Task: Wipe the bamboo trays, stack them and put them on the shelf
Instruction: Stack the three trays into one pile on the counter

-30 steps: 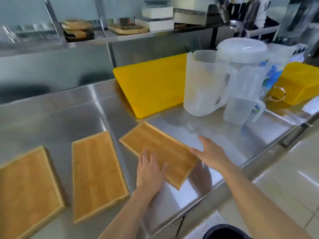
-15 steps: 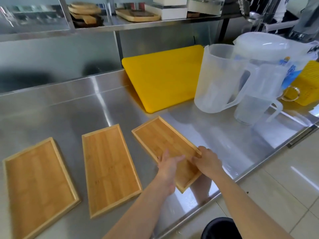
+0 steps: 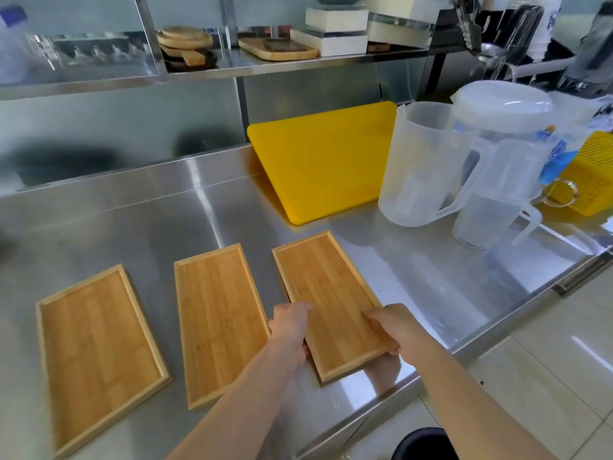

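Three rectangular bamboo trays lie side by side on the steel counter [image 3: 132, 220]: the left tray [image 3: 96, 350], the middle tray [image 3: 219, 320] and the right tray [image 3: 328, 300]. My left hand [image 3: 290, 330] grips the right tray's left long edge near its front end. On the opposite long edge my right hand [image 3: 393, 328] holds the same tray. The tray's near end looks slightly raised off the counter. A steel shelf [image 3: 265, 66] runs along the wall above the counter.
A yellow cutting board [image 3: 318, 157] leans at the back. Two clear plastic pitchers [image 3: 428, 167] [image 3: 494, 200] and a lidded container [image 3: 504, 107] stand at right, by a yellow basket [image 3: 590, 180]. The shelf carries wooden boards [image 3: 185, 41], a wooden tray [image 3: 275, 49] and white boxes [image 3: 331, 31].
My hands went from resting flat on and beside the right tray to gripping its two long edges. The tray has turned to lie more parallel with the other two.
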`<action>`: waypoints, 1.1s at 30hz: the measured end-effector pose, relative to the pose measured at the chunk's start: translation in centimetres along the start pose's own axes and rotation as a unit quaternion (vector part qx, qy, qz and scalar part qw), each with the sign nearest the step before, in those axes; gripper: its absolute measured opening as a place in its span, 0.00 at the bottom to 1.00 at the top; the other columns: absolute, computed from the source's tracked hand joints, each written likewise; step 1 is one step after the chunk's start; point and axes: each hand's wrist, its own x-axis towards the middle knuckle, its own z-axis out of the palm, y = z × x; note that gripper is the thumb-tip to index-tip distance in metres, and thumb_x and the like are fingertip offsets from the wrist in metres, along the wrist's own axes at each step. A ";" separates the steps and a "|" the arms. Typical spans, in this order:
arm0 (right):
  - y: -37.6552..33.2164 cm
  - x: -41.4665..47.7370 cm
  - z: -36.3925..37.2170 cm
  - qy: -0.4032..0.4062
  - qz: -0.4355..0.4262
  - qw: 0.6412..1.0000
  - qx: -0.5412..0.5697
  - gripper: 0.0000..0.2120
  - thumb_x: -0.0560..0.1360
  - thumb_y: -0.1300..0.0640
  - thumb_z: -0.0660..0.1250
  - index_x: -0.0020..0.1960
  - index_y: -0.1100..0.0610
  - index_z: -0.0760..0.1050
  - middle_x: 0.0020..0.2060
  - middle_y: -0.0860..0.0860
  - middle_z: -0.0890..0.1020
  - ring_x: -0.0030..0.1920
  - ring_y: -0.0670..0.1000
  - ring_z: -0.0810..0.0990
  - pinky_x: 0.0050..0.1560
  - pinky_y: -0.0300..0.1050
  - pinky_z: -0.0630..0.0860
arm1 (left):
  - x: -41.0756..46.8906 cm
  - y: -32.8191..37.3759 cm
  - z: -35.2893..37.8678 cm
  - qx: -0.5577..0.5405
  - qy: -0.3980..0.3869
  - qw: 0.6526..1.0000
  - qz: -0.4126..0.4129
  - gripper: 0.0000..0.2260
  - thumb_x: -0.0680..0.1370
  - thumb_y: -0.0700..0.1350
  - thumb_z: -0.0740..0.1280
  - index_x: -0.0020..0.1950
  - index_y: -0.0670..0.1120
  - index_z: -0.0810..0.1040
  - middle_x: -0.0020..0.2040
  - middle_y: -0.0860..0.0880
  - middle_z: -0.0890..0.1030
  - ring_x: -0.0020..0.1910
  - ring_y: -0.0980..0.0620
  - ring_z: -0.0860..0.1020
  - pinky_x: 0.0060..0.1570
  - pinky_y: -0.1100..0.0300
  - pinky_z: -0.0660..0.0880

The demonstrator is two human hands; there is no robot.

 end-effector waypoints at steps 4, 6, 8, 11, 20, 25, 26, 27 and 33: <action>-1.5 -0.8 -0.1 -0.027 -0.039 0.998 -0.043 0.09 0.77 0.55 0.61 0.50 0.61 0.70 0.42 0.56 0.74 0.39 0.55 0.73 0.28 0.42 0.68 | -2.9 0.6 -0.3 0.002 0.016 1.000 0.013 0.22 0.74 0.42 0.66 0.65 0.45 0.61 0.62 0.43 0.73 0.61 0.39 0.72 0.63 0.40 0.70; -2.3 -0.9 -0.3 -0.028 -0.061 0.997 -0.039 0.08 0.76 0.56 0.61 0.42 0.59 0.66 0.35 0.54 0.70 0.32 0.52 0.69 0.26 0.42 0.66 | -2.9 0.9 -0.5 0.028 0.026 0.998 0.046 0.17 0.77 0.41 0.63 0.63 0.43 0.64 0.59 0.43 0.74 0.59 0.41 0.73 0.63 0.42 0.70; -3.4 -1.2 -0.4 -0.027 -0.076 0.996 -0.034 0.10 0.76 0.57 0.61 0.38 0.59 0.64 0.32 0.53 0.67 0.29 0.52 0.66 0.25 0.42 0.64 | -3.4 2.1 -1.1 0.041 0.025 0.996 0.074 0.12 0.78 0.42 0.61 0.61 0.43 0.68 0.57 0.43 0.77 0.56 0.41 0.75 0.61 0.42 0.72; -4.7 -2.1 0.3 -0.041 -0.094 0.994 -0.036 0.13 0.76 0.58 0.61 0.35 0.58 0.62 0.30 0.54 0.67 0.25 0.52 0.66 0.23 0.41 0.64 | -4.1 4.0 -2.5 0.039 0.036 0.994 0.093 0.10 0.79 0.40 0.60 0.58 0.41 0.74 0.55 0.42 0.78 0.55 0.41 0.76 0.61 0.45 0.72; -4.6 -3.2 7.0 -0.078 -0.271 0.935 -0.213 0.19 0.80 0.53 0.53 0.31 0.56 0.63 0.28 0.50 0.69 0.28 0.49 0.68 0.29 0.42 0.62 | -5.5 4.0 -9.0 0.051 0.125 0.966 0.218 0.12 0.79 0.37 0.58 0.59 0.42 0.77 0.53 0.45 0.81 0.51 0.46 0.79 0.55 0.48 0.77; -3.2 -2.9 10.7 -0.099 -0.309 0.903 -0.282 0.19 0.80 0.49 0.51 0.34 0.55 0.66 0.32 0.51 0.73 0.37 0.54 0.74 0.40 0.48 0.69 | -2.3 1.2 -13.5 0.135 0.179 0.943 0.245 0.13 0.79 0.40 0.58 0.62 0.45 0.74 0.60 0.46 0.77 0.49 0.49 0.79 0.38 0.61 0.77; -3.1 -2.9 11.3 -0.100 -0.312 0.899 -0.290 0.18 0.80 0.49 0.50 0.36 0.56 0.68 0.34 0.52 0.74 0.39 0.55 0.75 0.42 0.50 0.71 | -1.8 0.6 -14.3 0.156 0.191 0.938 0.242 0.13 0.79 0.40 0.58 0.62 0.45 0.74 0.60 0.45 0.76 0.49 0.48 0.79 0.37 0.60 0.78; -3.0 -2.8 11.9 -0.099 -0.316 0.895 -0.298 0.18 0.80 0.48 0.50 0.38 0.57 0.69 0.36 0.53 0.75 0.41 0.56 0.76 0.44 0.51 0.72 | -1.2 0.0 -14.9 0.174 0.199 0.934 0.240 0.13 0.79 0.41 0.58 0.63 0.45 0.73 0.60 0.43 0.76 0.48 0.47 0.78 0.35 0.60 0.78; -1.8 -2.3 13.8 -0.091 -0.348 0.836 -0.414 0.15 0.80 0.48 0.47 0.41 0.56 0.63 0.36 0.52 0.74 0.39 0.55 0.74 0.40 0.47 0.68 | -0.7 -2.3 -16.3 0.232 0.249 0.904 0.259 0.14 0.79 0.40 0.60 0.64 0.42 0.73 0.53 0.45 0.78 0.49 0.43 0.76 0.48 0.51 0.76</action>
